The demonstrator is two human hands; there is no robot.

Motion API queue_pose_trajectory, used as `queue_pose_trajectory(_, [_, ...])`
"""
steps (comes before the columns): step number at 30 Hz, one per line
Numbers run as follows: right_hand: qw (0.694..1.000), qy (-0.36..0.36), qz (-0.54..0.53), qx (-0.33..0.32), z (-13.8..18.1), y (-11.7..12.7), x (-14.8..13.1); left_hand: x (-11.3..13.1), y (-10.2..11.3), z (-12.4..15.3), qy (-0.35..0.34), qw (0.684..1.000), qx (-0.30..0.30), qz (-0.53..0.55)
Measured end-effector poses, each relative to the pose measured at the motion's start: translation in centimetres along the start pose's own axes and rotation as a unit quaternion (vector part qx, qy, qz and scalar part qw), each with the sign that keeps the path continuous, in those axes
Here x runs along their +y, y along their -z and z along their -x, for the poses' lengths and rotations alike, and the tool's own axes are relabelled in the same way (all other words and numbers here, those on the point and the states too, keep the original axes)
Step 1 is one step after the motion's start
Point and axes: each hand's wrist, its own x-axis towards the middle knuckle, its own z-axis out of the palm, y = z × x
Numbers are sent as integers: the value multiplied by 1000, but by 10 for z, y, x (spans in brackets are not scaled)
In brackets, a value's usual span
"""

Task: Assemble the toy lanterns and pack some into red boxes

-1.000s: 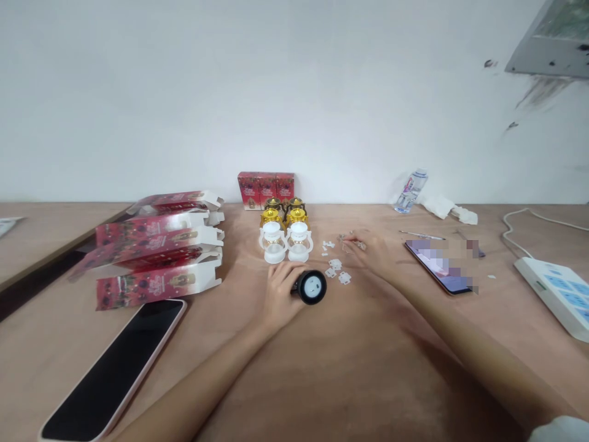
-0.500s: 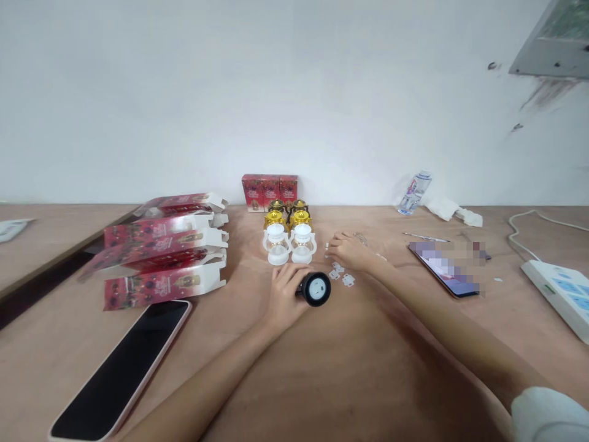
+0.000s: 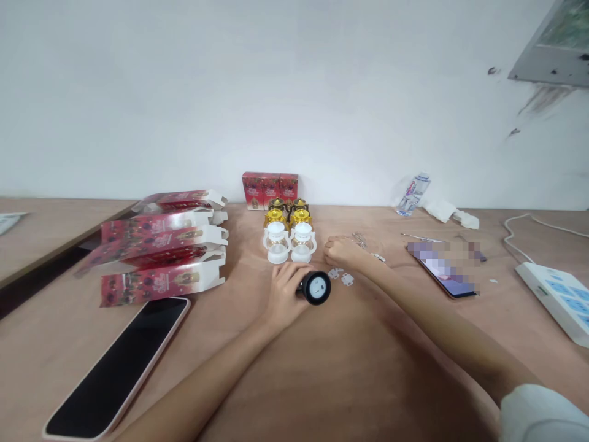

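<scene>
My left hand (image 3: 286, 291) is closed around a small black lantern (image 3: 315, 287) lying on its side, its round base with a white centre turned toward me. My right hand (image 3: 343, 250) rests on the table just right of the lantern rows, fingers curled over several small white tabs (image 3: 346, 279); whether it grips one is hidden. Just beyond my left hand stand two white lanterns (image 3: 289, 242), with two gold lanterns (image 3: 288, 217) behind them.
A stack of flat red cartons (image 3: 161, 252) lies at the left, a dark phone (image 3: 115, 368) in front of it. Three red boxes (image 3: 269, 186) stand by the wall. To the right lie another phone (image 3: 445, 269), a power strip (image 3: 554, 296), a plastic bottle (image 3: 413, 193).
My right hand has moved left from the loose parts near the second phone to the white tabs beside the lanterns. My left hand has kept hold of the black lantern.
</scene>
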Motion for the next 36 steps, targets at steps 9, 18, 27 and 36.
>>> queue_pose_trajectory(9, [914,-124,-312,230,47,9,-19,-1,-1,1,17,1000,1,1])
queue_pose_trajectory(18, [778,-44,-516,355,64,25,-81,-1,0,-1,23,999,12,46])
queue_pose_trajectory(27, [779,-78,-497,375,63,7,-90,-4,-2,1,10,998,19,53])
queue_pose_trajectory(36, [782,-27,-480,398,66,10,-94,-3,-1,1,11,998,10,57])
